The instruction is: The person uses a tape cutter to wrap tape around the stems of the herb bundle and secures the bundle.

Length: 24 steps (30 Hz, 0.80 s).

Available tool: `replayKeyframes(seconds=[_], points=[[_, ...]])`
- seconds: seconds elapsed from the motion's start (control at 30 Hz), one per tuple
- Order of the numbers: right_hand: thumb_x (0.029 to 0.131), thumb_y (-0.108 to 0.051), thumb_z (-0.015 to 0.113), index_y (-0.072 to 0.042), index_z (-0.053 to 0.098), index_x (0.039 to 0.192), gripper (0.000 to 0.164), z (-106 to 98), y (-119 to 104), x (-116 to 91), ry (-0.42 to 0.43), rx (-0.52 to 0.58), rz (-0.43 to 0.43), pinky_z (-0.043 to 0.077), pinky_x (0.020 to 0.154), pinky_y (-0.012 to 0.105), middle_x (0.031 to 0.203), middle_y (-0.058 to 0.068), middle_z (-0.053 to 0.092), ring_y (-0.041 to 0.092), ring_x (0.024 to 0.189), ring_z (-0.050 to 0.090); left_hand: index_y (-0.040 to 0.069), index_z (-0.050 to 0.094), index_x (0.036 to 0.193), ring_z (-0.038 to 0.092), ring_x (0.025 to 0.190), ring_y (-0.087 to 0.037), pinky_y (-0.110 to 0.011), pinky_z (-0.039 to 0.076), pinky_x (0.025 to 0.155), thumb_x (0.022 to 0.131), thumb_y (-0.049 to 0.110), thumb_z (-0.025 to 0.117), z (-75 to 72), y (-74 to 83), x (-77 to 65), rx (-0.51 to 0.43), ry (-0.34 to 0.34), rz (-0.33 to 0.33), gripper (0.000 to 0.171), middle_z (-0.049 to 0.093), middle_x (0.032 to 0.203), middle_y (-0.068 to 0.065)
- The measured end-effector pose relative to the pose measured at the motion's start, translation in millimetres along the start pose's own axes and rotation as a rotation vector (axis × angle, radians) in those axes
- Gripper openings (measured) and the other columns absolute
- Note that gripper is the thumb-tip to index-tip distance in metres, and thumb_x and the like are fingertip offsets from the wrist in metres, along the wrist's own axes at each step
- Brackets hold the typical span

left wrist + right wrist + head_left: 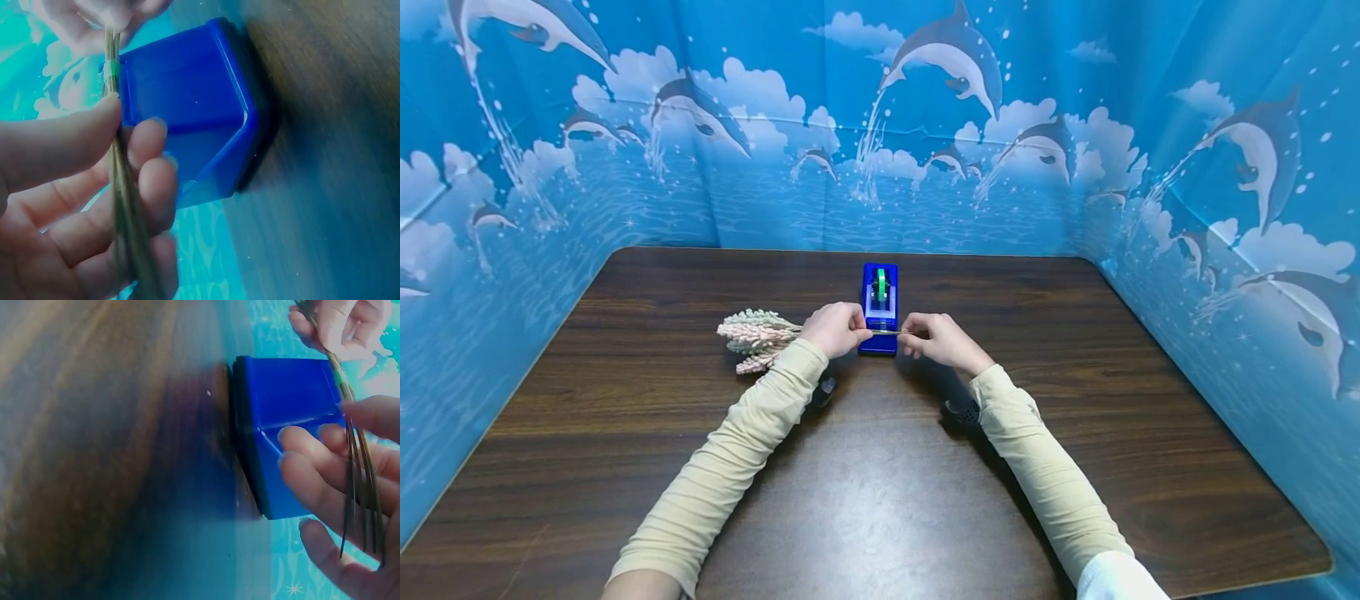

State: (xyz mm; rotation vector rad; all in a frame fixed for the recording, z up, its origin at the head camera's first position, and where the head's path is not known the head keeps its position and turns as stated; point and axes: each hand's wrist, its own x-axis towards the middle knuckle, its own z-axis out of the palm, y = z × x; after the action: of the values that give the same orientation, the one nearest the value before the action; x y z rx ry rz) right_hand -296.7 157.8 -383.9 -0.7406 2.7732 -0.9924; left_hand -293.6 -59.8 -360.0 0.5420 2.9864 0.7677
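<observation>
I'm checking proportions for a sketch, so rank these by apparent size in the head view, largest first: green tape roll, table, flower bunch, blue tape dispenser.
1. Table
2. Flower bunch and blue tape dispenser: too alike to rank, and the bunch is partly hidden
3. Green tape roll

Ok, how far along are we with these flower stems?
Done: the stems are gathered in one bundle, and a green band shows on them; whether it goes fully round, I can't tell.
In hand: the left hand and right hand pinch the stems by the blue tape dispenser.
Left: probably securing the band and setting the bundle down, since both hands hold it.
</observation>
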Motion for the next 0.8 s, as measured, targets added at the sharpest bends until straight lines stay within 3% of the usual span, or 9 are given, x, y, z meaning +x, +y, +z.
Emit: replayKeyframes(seconds=[0.17, 0.33, 0.5, 0.7, 0.8], points=[[0.101, -0.029, 0.050, -0.003, 0.068, 0.086, 0.036, 4.1, -2.2, 2.2, 0.041, -0.014, 0.018, 0.046, 0.059, 0.025, 0.067, 0.005, 0.063, 0.014, 0.057, 0.055, 0.011, 0.061, 0.084, 0.064, 0.083, -0.026, -0.040, 0.048, 0.070, 0.088, 0.025, 0.070, 2.4, 1.3, -0.3, 0.023, 0.017, -0.012, 0.018, 0.069, 0.088, -0.008], [0.100, -0.027, 0.054, -0.001, 0.068, 0.085, 0.033, 3.2, -5.0, 1.1, 0.074, -0.034, 0.003, 0.045, 0.057, 0.024, 0.066, 0.005, 0.061, 0.011, 0.057, 0.052, 0.011, 0.056, 0.086, 0.065, 0.085, -0.029, -0.043, 0.049, 0.073, 0.089, 0.024, 0.067, 5.3, 2.7, -1.1, 0.044, -0.006, -0.015, 0.017, 0.068, 0.089, -0.009], [0.098, -0.026, 0.056, -0.002, 0.068, 0.085, 0.030, 3.3, -6.1, 0.6, 0.096, -0.068, -0.014, 0.044, 0.058, 0.024, 0.067, 0.006, 0.062, 0.011, 0.059, 0.053, 0.009, 0.056, 0.085, 0.062, 0.078, -0.025, -0.037, 0.047, 0.070, 0.088, 0.020, 0.068, 6.0, -0.4, 0.5, 0.009, -0.007, 0.040, 0.017, 0.065, 0.083, -0.009], [0.098, -0.025, 0.058, -0.003, 0.069, 0.087, 0.027, 1.9, -7.2, 0.5, 0.081, -0.078, -0.019, 0.044, 0.056, 0.025, 0.065, 0.002, 0.060, 0.010, 0.055, 0.053, 0.003, 0.068, 0.084, 0.062, 0.076, -0.020, -0.033, 0.048, 0.072, 0.088, 0.018, 0.068, 1.6, -2.7, 2.3, -0.043, -0.020, 0.108, 0.015, 0.071, 0.084, -0.009], [0.098, -0.024, 0.057, -0.003, 0.069, 0.090, 0.025, 0.1, -7.5, -0.9, 0.058, -0.049, -0.025, 0.043, 0.053, 0.025, 0.062, 0.001, 0.057, 0.011, 0.052, 0.051, 0.002, 0.072, 0.083, 0.060, 0.069, -0.017, -0.030, 0.045, 0.067, 0.092, 0.019, 0.064, -1.0, -2.2, 2.2, -0.048, -0.043, 0.128, 0.020, 0.071, 0.076, -0.008]])
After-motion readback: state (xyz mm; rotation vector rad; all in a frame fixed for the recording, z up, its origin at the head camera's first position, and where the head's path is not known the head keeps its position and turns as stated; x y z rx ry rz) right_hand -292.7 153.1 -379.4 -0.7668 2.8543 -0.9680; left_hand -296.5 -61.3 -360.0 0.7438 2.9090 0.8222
